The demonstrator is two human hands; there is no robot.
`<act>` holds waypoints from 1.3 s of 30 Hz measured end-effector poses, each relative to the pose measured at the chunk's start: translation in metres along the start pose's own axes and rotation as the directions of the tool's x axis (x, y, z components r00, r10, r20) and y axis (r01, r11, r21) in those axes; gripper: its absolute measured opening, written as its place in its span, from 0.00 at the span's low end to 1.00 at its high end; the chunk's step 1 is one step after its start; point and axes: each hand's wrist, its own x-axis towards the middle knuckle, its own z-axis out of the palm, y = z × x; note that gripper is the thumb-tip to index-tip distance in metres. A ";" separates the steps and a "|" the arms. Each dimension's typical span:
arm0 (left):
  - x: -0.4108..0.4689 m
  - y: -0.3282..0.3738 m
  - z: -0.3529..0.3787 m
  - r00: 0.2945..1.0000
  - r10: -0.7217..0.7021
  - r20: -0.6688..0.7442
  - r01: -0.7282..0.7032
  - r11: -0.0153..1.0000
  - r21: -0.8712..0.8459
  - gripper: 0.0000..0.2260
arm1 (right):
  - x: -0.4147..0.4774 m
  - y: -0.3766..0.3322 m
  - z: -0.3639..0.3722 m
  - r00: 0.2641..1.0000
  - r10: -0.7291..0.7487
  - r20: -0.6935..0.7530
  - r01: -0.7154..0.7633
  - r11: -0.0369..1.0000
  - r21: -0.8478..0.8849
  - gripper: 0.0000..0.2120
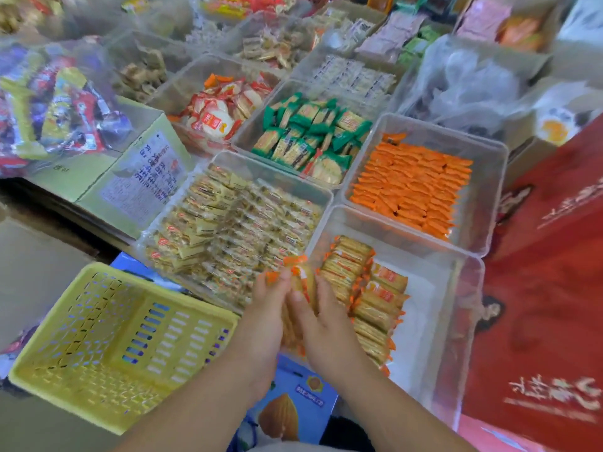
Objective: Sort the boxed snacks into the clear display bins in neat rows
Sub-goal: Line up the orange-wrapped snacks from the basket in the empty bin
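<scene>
Orange-edged cracker packets [301,288], small stack, sat clamped between both hands at left edge of near clear plastic bin [456,288]. Left hand [266,316] gripped stack from left, right hand [321,324] pressed from right, fingertips nearly touching. Same bin held two neat rows of matching golden cracker packets [362,298]; right half bare. Beyond it, clear bin of orange sachets [412,187] in tight rows. Empty yellow slotted plastic basket [114,340] lay at left.

Cracker packets [365,298], golden with orange ends: standing on edge in two rows inside near clear bin [456,321]; bin's right side bare; several more [301,282] gripped over its left rim.
</scene>
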 end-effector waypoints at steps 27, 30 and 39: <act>0.197 -0.064 0.167 0.708 -0.209 0.675 -0.616 -0.651 0.444 0.36 | 0.012 0.094 -0.130 0.605 0.553 -0.573 -0.136 0.781 0.610 0.16; 0.199 -0.061 0.164 0.670 -0.196 0.716 -0.653 -0.614 0.443 0.33 | 0.017 0.091 -0.134 0.596 0.583 -0.553 -0.105 0.739 0.666 0.17; 0.190 -0.058 0.130 0.544 -0.047 0.838 -0.740 -0.496 0.453 0.07 | 0.036 0.087 -0.136 0.599 0.238 -0.765 -0.421 0.906 -0.048 0.31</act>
